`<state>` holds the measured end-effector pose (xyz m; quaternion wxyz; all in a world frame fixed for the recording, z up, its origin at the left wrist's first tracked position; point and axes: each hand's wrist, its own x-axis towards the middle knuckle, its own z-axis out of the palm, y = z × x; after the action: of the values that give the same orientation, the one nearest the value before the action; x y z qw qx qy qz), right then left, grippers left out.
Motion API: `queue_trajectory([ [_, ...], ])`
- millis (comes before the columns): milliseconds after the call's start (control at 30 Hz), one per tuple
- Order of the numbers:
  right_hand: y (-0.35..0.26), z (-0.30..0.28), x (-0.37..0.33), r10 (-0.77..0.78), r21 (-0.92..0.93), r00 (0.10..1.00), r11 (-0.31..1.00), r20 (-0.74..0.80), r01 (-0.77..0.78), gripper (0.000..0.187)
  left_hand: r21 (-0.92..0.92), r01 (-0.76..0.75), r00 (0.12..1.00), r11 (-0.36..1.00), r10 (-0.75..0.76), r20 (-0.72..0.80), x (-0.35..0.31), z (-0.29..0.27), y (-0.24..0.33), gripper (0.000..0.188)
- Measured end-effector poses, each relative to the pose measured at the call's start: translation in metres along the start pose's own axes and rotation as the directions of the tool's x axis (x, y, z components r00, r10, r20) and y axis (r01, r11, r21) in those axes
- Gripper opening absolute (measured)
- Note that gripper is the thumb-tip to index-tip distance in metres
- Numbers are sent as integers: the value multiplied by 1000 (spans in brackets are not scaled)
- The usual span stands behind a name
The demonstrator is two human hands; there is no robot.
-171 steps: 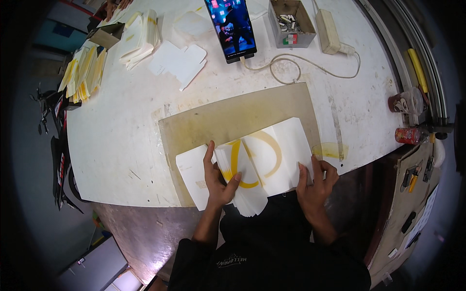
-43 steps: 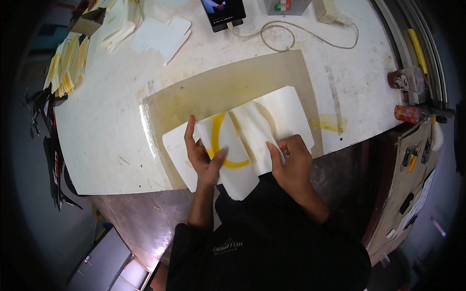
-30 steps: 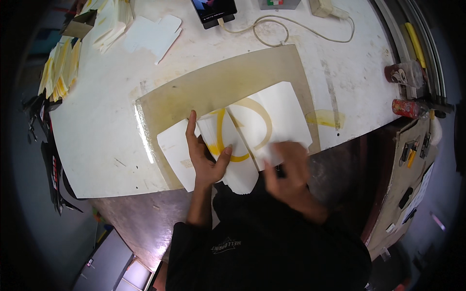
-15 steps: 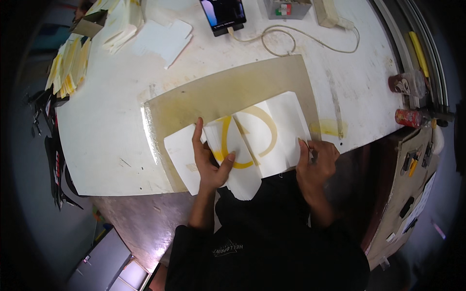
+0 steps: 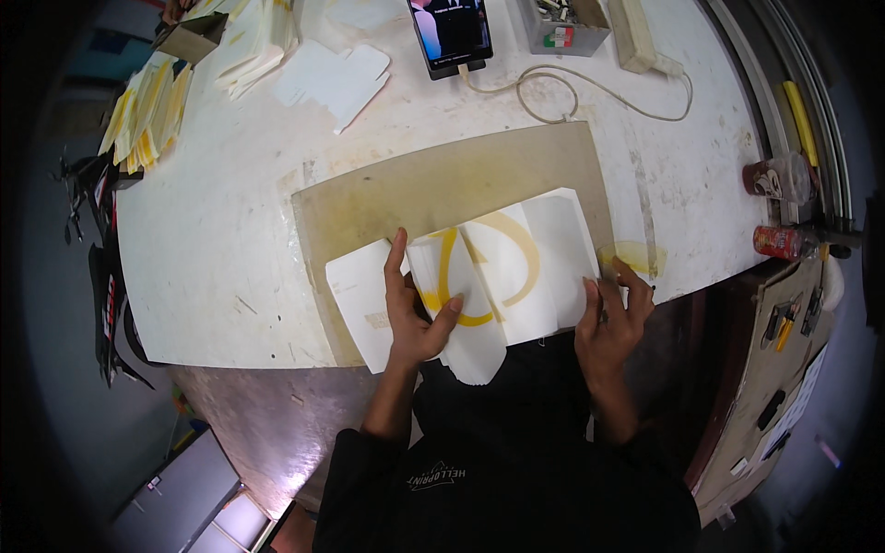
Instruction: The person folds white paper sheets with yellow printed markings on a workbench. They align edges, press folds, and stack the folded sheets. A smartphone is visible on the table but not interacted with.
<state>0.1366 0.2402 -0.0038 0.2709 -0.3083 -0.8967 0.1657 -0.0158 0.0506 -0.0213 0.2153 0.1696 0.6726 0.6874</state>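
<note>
Now the right hand [image 5: 613, 318] is at the right edge of the sheets [image 5: 553, 253], whereas about a second ago it was a blur over their lower edge; compared with half a second ago, its index finger is straighter and its fingers are more spread. The right-hand page, lifted in an earlier frame, lies open again, and more of the phone [image 5: 452, 32] shows at the top. Pale lettering marks the black shirt [image 5: 507, 465], the bottle [image 5: 776, 242] has a red label, and faint small print sits on the white part left of the left hand [image 5: 417, 324]. The sheets, crossed by yellow curves, lie over the mat [image 5: 369, 195] at the near edge of the table [image 5: 207, 249]. The left hand grasps their left side, thumb on top, index finger extended. The right hand is loosely spread, thumb at the paper's edge; whether it pinches a page, I cannot tell.
</note>
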Motion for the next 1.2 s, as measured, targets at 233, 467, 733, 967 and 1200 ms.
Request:
queue_trajectory([
  [233, -7, -7, -6, -190, -71, 979, 980, -79, 185, 21, 19, -91, 995, 996, 90, 37, 1, -3, -6, 98],
  [467, -24, 0, -11, -240, 491, 957, 861, 161, 134, 23, 17, -62, 998, 998, 62, 27, 0, -3, -3, 99],
  [733, -33, 19, -12, 4, 251, 977, 966, 213, -59, 29, -276, 49, 991, 960, -80, -103, 2, -10, 6, 102],
  [967, -44, 11, -2, 187, 316, 853, 873, 488, -372, 27, -76, -51, 998, 996, 48, -35, -3, -6, -5, 102],
  [1200, -74, 0, -14, -324, 551, 885, 829, 335, 95, 38, -25, -59, 997, 998, 60, 44, 6, 2, -1, 106],
])
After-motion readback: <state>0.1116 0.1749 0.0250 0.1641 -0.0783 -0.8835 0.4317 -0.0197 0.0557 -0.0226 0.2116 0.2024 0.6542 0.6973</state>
